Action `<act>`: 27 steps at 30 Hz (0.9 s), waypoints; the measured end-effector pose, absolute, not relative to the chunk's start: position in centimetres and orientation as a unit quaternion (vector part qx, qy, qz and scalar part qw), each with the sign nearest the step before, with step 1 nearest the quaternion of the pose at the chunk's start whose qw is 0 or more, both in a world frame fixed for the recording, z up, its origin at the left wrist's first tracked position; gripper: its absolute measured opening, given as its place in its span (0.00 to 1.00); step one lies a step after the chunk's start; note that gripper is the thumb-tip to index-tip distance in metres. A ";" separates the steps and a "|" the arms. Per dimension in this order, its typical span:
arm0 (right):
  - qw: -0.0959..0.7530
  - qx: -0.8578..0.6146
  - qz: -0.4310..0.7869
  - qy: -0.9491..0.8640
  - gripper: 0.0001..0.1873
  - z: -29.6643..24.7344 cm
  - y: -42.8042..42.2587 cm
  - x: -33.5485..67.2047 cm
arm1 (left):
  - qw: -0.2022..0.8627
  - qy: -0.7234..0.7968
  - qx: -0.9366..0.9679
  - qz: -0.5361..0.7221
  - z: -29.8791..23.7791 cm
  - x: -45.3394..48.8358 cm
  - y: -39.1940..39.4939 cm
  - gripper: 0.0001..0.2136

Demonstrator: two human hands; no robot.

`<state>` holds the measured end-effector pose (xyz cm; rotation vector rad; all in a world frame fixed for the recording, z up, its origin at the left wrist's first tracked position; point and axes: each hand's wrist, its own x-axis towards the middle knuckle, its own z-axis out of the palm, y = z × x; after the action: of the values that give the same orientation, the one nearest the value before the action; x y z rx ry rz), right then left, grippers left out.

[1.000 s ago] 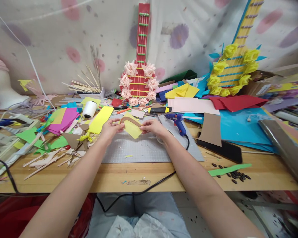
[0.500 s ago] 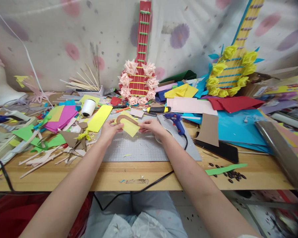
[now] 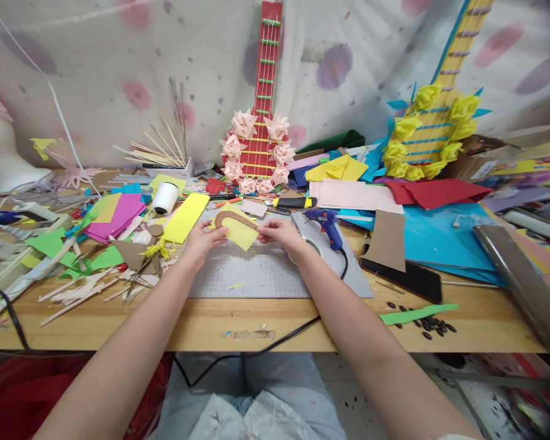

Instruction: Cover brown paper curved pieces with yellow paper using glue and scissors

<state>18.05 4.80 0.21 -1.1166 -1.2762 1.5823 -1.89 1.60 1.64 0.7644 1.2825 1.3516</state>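
Two hands, left (image 3: 200,244) and right (image 3: 282,237), pinch the brown strip (image 3: 238,219) at opposite ends, yellow sheet (image 3: 243,238) behind it, above the mat (image 3: 252,278); light, even pressure should keep its curve from creasing or slipping.

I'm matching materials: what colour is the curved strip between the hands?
The curved strip is brown, seen in the head view.
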 end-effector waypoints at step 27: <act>0.401 -0.412 0.563 -0.594 0.10 -0.4 4.5 16.8 | 0.461 0.531 0.308 0.641 1.2 1.1 1.6 0.20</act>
<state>16.84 4.53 -0.41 -1.0406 -1.5032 1.4232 1.08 1.59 1.25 0.7577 1.3072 1.5769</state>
